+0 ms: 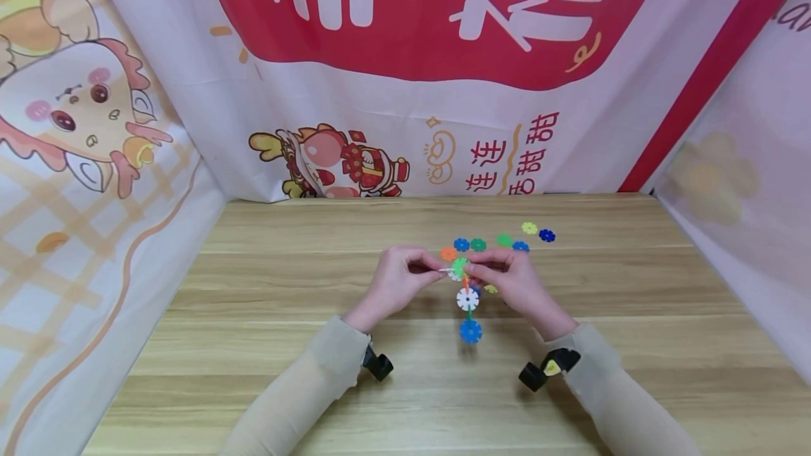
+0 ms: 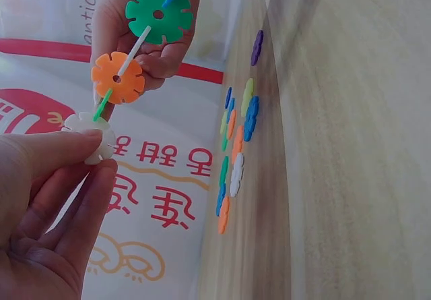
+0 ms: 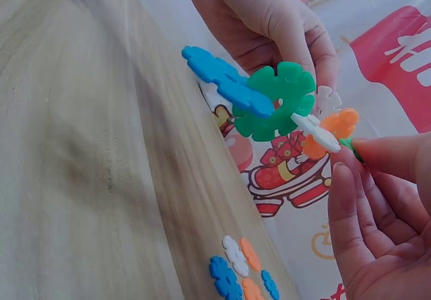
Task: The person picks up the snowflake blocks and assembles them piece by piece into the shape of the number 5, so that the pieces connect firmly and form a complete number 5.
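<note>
A chain of notched plastic flower discs, slotted crosswise into one another, hangs between the hands above the wooden table. It runs from a blue disc [image 1: 471,331] through a dark green disc [image 2: 158,13], a white disc [image 1: 467,299] and an orange disc [image 2: 118,77] to a light green disc [image 1: 460,267]. My left hand [image 1: 402,276] pinches another white disc [image 2: 94,141] between thumb and fingers, right at the light green one. My right hand [image 1: 516,280] pinches the light green disc between thumb and forefinger; its fingers hide much of it in the right wrist view.
Several loose discs lie on the table beyond and beneath the hands, among them a yellow disc [image 1: 529,228], a dark blue disc [image 1: 547,236] and a purple disc [image 2: 256,48]. A printed cloth [image 1: 405,139] stands along the table's back edge, with more cloth at both sides.
</note>
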Demonstrator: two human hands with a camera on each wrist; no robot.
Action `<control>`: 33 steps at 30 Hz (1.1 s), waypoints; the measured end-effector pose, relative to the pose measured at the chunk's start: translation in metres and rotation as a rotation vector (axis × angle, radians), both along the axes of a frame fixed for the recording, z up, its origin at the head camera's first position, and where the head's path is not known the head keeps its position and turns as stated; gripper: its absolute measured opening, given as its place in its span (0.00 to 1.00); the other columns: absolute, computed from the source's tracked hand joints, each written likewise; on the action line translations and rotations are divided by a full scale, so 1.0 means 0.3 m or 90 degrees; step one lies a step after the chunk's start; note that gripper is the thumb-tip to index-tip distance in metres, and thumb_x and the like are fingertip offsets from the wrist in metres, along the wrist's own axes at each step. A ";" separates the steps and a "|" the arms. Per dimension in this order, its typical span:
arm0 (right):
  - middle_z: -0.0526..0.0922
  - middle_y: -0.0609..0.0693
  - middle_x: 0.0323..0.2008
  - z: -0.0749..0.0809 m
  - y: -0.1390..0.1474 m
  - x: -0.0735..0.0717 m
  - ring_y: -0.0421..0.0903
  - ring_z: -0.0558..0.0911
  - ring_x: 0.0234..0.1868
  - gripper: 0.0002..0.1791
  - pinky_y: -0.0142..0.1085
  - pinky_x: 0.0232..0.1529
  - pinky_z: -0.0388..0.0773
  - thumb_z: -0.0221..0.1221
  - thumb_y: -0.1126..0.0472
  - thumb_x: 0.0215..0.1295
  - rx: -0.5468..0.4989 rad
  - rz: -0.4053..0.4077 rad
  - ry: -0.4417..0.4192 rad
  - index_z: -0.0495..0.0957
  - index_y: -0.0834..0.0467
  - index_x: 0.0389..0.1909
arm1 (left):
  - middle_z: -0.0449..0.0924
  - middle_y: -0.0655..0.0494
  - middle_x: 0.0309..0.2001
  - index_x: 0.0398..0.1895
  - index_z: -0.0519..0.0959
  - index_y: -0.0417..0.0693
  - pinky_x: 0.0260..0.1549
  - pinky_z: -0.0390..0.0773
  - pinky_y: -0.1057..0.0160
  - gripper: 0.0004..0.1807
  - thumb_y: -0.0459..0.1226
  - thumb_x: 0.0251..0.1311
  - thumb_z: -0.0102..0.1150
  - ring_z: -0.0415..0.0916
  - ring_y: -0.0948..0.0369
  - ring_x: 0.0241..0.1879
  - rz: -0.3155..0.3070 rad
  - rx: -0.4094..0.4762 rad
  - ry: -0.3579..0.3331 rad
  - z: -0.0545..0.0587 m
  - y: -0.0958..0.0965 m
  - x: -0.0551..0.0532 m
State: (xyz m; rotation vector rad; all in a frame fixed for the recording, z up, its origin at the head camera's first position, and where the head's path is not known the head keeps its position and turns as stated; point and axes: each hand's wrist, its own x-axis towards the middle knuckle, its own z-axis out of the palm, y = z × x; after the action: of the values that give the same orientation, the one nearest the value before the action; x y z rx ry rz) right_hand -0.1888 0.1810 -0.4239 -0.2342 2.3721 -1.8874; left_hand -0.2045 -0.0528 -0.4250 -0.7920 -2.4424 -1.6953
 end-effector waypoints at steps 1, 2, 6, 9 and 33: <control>0.87 0.56 0.41 -0.001 -0.002 0.000 0.52 0.87 0.37 0.14 0.47 0.44 0.85 0.67 0.58 0.69 0.000 0.001 0.000 0.85 0.62 0.50 | 0.86 0.62 0.34 0.32 0.89 0.47 0.34 0.85 0.63 0.02 0.32 0.59 0.74 0.82 0.64 0.32 0.000 -0.003 0.003 -0.001 -0.002 0.000; 0.87 0.56 0.41 -0.002 -0.004 0.001 0.51 0.87 0.37 0.13 0.47 0.43 0.86 0.67 0.59 0.69 0.001 0.001 0.000 0.86 0.62 0.49 | 0.86 0.63 0.34 0.32 0.89 0.47 0.34 0.85 0.63 0.02 0.32 0.59 0.74 0.82 0.64 0.32 0.000 -0.006 0.004 -0.002 -0.003 0.001; 0.87 0.56 0.40 -0.004 -0.011 0.002 0.51 0.86 0.36 0.12 0.43 0.42 0.86 0.67 0.59 0.69 0.001 -0.004 0.005 0.86 0.62 0.48 | 0.86 0.63 0.34 0.32 0.88 0.47 0.34 0.85 0.63 0.02 0.32 0.59 0.74 0.82 0.64 0.32 0.002 -0.004 0.005 -0.006 -0.004 0.002; 0.87 0.56 0.39 -0.007 -0.016 0.003 0.51 0.86 0.35 0.12 0.42 0.41 0.86 0.67 0.60 0.69 -0.003 -0.009 0.008 0.86 0.62 0.48 | 0.87 0.60 0.34 0.32 0.88 0.48 0.33 0.85 0.62 0.03 0.31 0.58 0.74 0.82 0.64 0.32 0.002 0.002 0.006 -0.009 -0.004 0.004; 0.87 0.58 0.37 -0.036 -0.024 -0.005 0.50 0.86 0.33 0.11 0.41 0.39 0.86 0.67 0.62 0.69 -0.027 -0.006 -0.003 0.85 0.64 0.47 | 0.86 0.62 0.32 0.32 0.88 0.44 0.32 0.84 0.64 0.03 0.31 0.57 0.75 0.81 0.65 0.30 0.023 -0.021 0.010 -0.025 0.005 0.006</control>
State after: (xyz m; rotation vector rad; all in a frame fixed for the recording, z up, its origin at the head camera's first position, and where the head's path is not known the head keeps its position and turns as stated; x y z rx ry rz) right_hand -0.1903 0.1739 -0.4347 -0.2224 2.3372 -1.9411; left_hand -0.2028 -0.0512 -0.4326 -0.7578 -2.4647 -1.6353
